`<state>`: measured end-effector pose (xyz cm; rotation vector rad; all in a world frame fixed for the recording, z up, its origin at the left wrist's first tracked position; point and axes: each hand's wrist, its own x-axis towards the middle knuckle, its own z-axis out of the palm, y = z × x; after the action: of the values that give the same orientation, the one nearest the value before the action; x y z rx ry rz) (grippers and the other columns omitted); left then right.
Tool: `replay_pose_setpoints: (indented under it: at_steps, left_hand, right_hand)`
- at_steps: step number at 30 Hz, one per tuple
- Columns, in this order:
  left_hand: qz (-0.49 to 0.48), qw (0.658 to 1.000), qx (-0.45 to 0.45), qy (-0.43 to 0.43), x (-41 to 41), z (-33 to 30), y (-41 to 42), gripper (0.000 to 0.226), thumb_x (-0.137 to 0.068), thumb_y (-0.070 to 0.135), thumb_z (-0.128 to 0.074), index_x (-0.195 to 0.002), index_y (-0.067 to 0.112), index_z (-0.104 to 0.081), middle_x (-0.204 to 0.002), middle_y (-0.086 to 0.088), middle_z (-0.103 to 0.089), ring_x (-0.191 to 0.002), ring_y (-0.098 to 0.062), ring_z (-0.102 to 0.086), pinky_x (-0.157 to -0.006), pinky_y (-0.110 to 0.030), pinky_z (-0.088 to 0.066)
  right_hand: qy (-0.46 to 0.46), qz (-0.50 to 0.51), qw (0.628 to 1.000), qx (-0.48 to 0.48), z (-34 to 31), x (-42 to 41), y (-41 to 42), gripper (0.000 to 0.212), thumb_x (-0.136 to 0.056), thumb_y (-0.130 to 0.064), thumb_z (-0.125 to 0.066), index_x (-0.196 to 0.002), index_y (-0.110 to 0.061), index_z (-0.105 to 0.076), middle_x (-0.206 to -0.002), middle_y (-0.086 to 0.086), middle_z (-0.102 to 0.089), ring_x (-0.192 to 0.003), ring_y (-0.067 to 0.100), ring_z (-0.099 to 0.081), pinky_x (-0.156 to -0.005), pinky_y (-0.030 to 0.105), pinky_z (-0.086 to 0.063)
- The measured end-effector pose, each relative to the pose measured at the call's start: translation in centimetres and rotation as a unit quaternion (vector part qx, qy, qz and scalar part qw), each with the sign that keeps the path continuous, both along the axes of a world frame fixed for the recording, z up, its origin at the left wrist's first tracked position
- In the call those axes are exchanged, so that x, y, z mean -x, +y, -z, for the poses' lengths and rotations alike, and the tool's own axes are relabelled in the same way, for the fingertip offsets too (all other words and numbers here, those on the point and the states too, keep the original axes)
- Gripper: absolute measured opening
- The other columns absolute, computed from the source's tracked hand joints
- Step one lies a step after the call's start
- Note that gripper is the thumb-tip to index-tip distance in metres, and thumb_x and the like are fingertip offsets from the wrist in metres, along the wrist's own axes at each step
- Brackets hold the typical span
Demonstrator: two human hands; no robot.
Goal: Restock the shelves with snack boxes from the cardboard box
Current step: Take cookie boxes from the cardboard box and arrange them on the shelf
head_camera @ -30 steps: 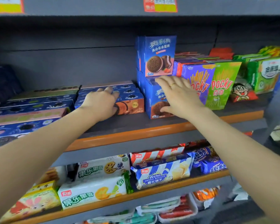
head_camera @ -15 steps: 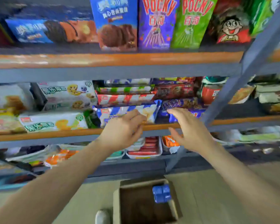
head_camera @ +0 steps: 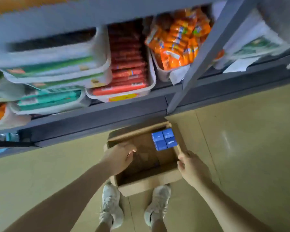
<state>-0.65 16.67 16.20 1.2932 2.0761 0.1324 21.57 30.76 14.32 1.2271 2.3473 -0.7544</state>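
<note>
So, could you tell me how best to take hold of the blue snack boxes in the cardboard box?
From above: the blue snack boxes stand packed in the far right corner of the cardboard box, top faces showing. Pinch their free left and near sides; the right hand is nearer.

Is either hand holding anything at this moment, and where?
Nothing is held. The left hand hovers over the cardboard box; the right hand is at its right edge, apart from the blue snack boxes.

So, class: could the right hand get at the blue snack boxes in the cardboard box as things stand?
Probably yes: the cardboard box is open-topped, the blue snack boxes lie uncovered, and the right hand is empty at that side.
</note>
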Motion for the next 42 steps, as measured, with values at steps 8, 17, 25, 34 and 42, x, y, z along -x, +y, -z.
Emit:
replay_pose_setpoints:
  at_steps: [8,17,25,34,42]
  left_hand:
    - [-0.008,0.998,0.049,-0.034,-1.0,17.2,-1.0,0.028,-0.093,0.024,-0.041,-0.114,0.029,-0.058,-0.115,0.007,-0.06,-0.098,-0.012,-0.059,-0.079,-0.023,-0.046]
    - [-0.074,0.992,0.06,-0.08,-1.4,24.2,-3.1,0.025,-0.093,0.021,-0.044,-0.111,0.026,-0.061,-0.112,0.006,-0.061,-0.09,-0.011,-0.06,-0.08,-0.027,-0.05]
    - [-0.083,0.991,0.073,-0.081,-1.9,24.2,-4.1,0.025,-0.092,0.023,-0.044,-0.112,0.026,-0.059,-0.11,0.007,-0.06,-0.087,-0.009,-0.058,-0.078,-0.027,-0.052]
    - [-0.098,0.973,0.016,-0.206,0.1,15.3,-2.0,0.069,-0.076,0.05,-0.065,-0.137,0.036,-0.034,-0.111,0.008,-0.05,-0.095,-0.005,-0.049,-0.083,-0.015,-0.037]
    - [-0.134,0.947,0.05,-0.286,1.8,1.1,-1.5,0.05,-0.08,0.048,-0.058,-0.123,0.021,-0.055,-0.098,0.006,-0.066,-0.081,-0.006,-0.06,-0.073,-0.015,-0.046]
  right_hand:
    - [-0.005,-0.153,0.986,-0.065,18.1,2.3,-2.2,0.043,-0.087,-0.014,-0.048,-0.13,-0.014,-0.043,-0.135,0.004,-0.047,-0.118,0.026,-0.048,-0.087,0.035,-0.044]
    - [0.051,-0.211,0.927,-0.306,25.7,3.0,-1.7,0.04,-0.082,-0.003,-0.041,-0.117,-0.004,-0.061,-0.108,0.012,-0.066,-0.093,0.029,-0.064,-0.074,0.035,-0.052]
    - [0.074,-0.175,0.949,-0.25,25.1,2.7,-1.7,0.032,-0.069,-0.013,-0.072,-0.101,-0.01,-0.065,-0.102,0.008,-0.068,-0.094,0.027,-0.064,-0.071,0.032,-0.049]
    - [0.307,0.352,0.848,0.251,13.1,3.3,0.2,0.031,-0.066,-0.033,-0.076,-0.088,-0.017,-0.061,-0.083,0.003,-0.061,-0.074,0.014,-0.055,-0.06,0.019,-0.042]
    - [0.316,0.466,0.763,0.316,0.4,5.2,1.4,0.015,-0.084,-0.027,-0.062,-0.069,-0.022,-0.063,-0.073,-0.005,-0.063,-0.069,0.015,-0.049,-0.054,0.025,-0.033]
